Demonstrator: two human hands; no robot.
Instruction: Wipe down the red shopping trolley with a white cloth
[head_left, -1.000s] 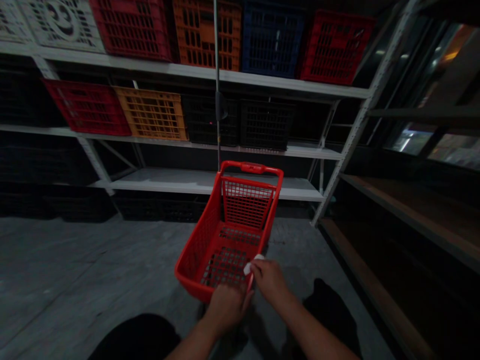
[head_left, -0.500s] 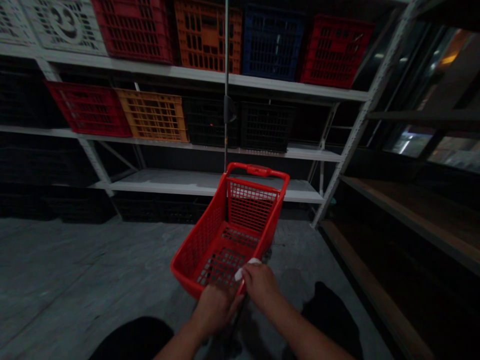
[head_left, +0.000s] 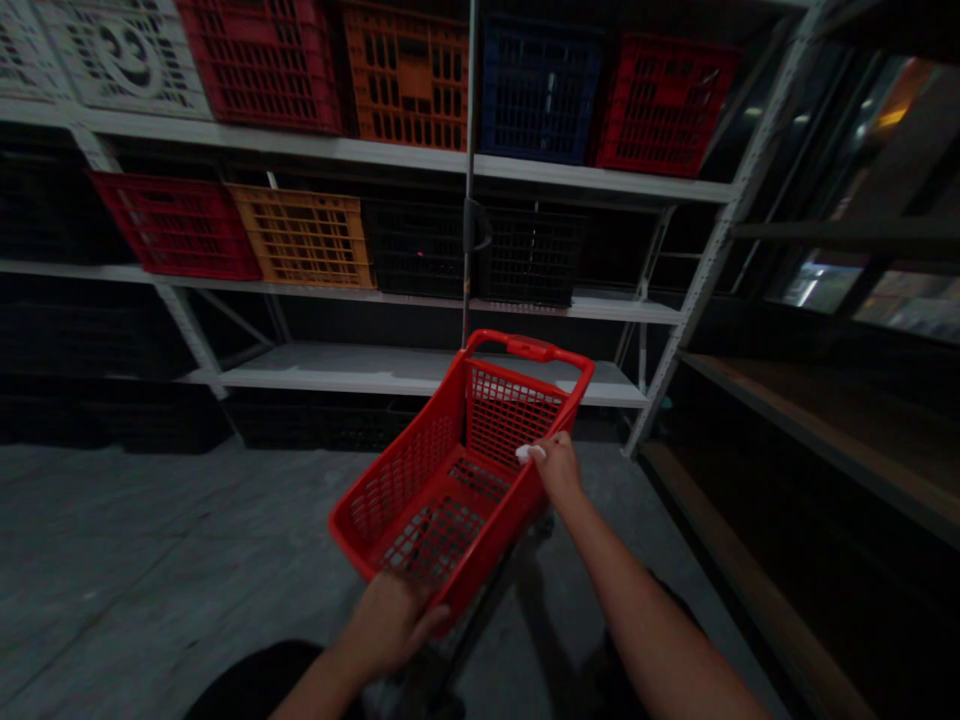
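A red plastic shopping cart [head_left: 420,440] stands before me, its handle at the far end and its basket holding nothing. At the near end, my left hand [head_left: 386,620] is closed over the cart's rim, with the fingers going inside and the thumb outside. My right hand [head_left: 556,468] is on the right-hand rim, farther up toward the handle. It pinches a small white wipe [head_left: 529,454] against that rim; whether this is cloth or paper I cannot tell. A thin upright pole [head_left: 470,180] rises from the cart's handle corner.
White metal shelving [head_left: 360,375] behind the cart carries plastic crates, among them a yellow crate [head_left: 304,235], a blue crate [head_left: 540,90] and a red crate [head_left: 664,105]. Brown shelves [head_left: 817,420] run along the right. My knees show at the bottom edge.
My right hand has slid with the white wipe along the right rim, away from me toward the handle. The cart has turned slightly, and my left hand has shifted left with its near end.
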